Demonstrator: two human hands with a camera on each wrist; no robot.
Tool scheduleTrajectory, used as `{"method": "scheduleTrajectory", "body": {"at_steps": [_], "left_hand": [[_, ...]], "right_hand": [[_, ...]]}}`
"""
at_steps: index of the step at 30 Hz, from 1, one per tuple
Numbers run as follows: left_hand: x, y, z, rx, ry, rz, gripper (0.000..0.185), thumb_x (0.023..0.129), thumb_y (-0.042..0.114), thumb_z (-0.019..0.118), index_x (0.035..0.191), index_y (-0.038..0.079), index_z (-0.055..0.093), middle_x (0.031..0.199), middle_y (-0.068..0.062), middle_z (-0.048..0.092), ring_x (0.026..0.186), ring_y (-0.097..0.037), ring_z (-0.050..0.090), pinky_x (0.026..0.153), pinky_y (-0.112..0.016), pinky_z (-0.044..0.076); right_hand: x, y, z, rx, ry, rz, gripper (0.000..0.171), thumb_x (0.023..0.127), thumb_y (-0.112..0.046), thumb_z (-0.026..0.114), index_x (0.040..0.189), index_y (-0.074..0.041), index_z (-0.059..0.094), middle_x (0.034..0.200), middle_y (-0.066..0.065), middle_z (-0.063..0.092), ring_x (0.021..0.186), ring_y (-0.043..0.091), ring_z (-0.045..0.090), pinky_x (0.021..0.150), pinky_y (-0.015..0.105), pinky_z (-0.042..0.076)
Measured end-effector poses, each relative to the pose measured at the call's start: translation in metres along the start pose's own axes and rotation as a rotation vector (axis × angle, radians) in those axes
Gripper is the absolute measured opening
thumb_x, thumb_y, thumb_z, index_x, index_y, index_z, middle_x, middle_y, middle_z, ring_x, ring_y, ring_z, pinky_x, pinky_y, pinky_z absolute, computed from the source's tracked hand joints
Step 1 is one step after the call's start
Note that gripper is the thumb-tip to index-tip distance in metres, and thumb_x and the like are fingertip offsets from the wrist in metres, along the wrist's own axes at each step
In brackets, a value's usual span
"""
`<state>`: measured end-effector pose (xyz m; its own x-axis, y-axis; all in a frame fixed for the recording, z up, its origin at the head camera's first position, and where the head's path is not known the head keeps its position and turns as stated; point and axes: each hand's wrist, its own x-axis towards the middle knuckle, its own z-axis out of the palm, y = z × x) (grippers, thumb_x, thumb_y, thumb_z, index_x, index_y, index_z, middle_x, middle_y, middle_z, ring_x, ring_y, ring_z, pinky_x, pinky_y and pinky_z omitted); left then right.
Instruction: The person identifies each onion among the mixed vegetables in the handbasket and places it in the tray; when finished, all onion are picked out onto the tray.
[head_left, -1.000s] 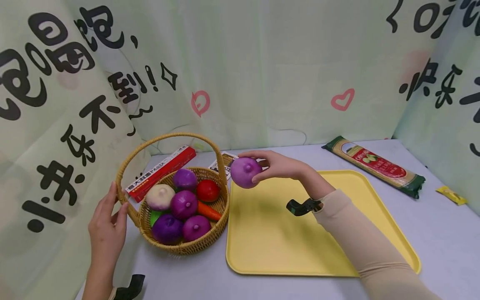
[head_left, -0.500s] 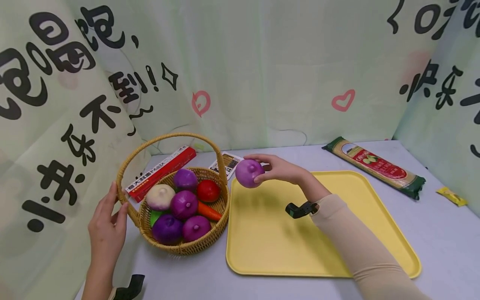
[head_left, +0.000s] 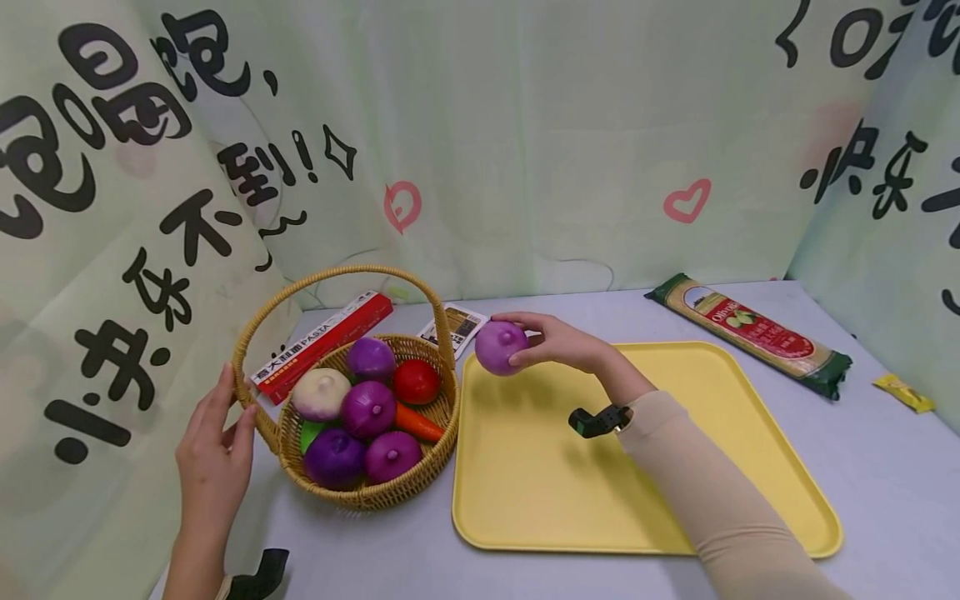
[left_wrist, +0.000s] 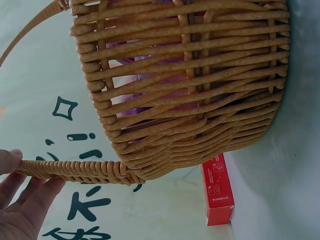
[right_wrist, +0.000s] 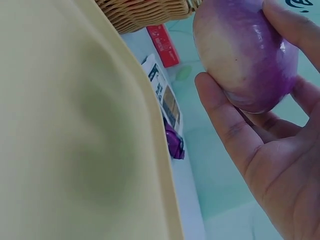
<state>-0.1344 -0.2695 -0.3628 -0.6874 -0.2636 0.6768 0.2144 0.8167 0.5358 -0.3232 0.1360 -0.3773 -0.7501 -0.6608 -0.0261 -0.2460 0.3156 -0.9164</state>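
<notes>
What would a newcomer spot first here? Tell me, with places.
The right hand holds a purple onion above the far left corner of the yellow tray. Left of it, the wicker basket brims with onions, a tomato and a carrot, while the left hand touches its rim.

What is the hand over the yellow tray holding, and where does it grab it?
The right hand holds a purple onion, fingers and thumb wrapped round its rounded sides, above the yellow tray. The left hand touches the basket rim.
</notes>
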Motion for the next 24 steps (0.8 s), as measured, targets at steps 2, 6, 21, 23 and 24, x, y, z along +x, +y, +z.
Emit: {"method": "scheduleTrajectory", "body": {"at_steps": [2,6,21,23,24], "left_hand": [[0.0,0.0,0.0,-0.002,-0.001,0.0,0.075,0.085,-0.008,0.061,0.145,0.029,0.036,0.127,-0.022,0.055,0.106,0.032,0.028,0.075,0.006,0.032],[0.0,-0.001,0.0,-0.001,0.001,0.001,0.075,0.085,-0.008,0.061,0.145,0.029,0.036,0.128,-0.022,0.055,0.106,0.032,0.028,0.075,0.007,0.031],[0.001,-0.004,0.001,-0.028,0.014,0.061,0.075,0.08,-0.014,0.062,0.143,0.02,0.04,0.123,-0.026,0.055,0.107,0.03,0.031,0.075,0.005,0.033],[0.001,-0.003,0.001,-0.029,0.014,0.06,0.074,0.081,-0.013,0.062,0.143,0.02,0.04,0.123,-0.026,0.055,0.107,0.03,0.031,0.075,0.005,0.033],[0.001,-0.003,0.001,-0.028,0.014,0.059,0.074,0.081,-0.013,0.062,0.143,0.02,0.04,0.123,-0.026,0.055,0.107,0.03,0.031,0.075,0.006,0.033]], "right_hand": [[0.0,0.002,0.0,0.003,0.0,0.002,0.069,0.08,-0.023,0.073,0.141,-0.028,0.042,0.141,0.009,0.044,0.122,0.03,0.051,0.096,0.04,0.05],[0.001,0.005,0.001,0.01,0.001,0.007,0.069,0.08,-0.021,0.073,0.142,-0.026,0.041,0.141,0.012,0.043,0.122,0.031,0.05,0.097,0.041,0.049],[0.006,0.022,0.006,-0.036,0.008,0.081,0.069,0.082,-0.021,0.072,0.143,-0.02,0.04,0.141,0.017,0.043,0.127,0.035,0.045,0.103,0.047,0.043],[0.006,0.024,0.006,-0.043,0.001,0.085,0.07,0.083,-0.021,0.071,0.144,-0.019,0.038,0.141,0.018,0.044,0.127,0.035,0.044,0.104,0.048,0.043],[0.007,0.025,0.006,-0.047,-0.002,0.085,0.07,0.083,-0.021,0.071,0.144,-0.018,0.038,0.141,0.019,0.044,0.128,0.036,0.044,0.105,0.049,0.042]]}}
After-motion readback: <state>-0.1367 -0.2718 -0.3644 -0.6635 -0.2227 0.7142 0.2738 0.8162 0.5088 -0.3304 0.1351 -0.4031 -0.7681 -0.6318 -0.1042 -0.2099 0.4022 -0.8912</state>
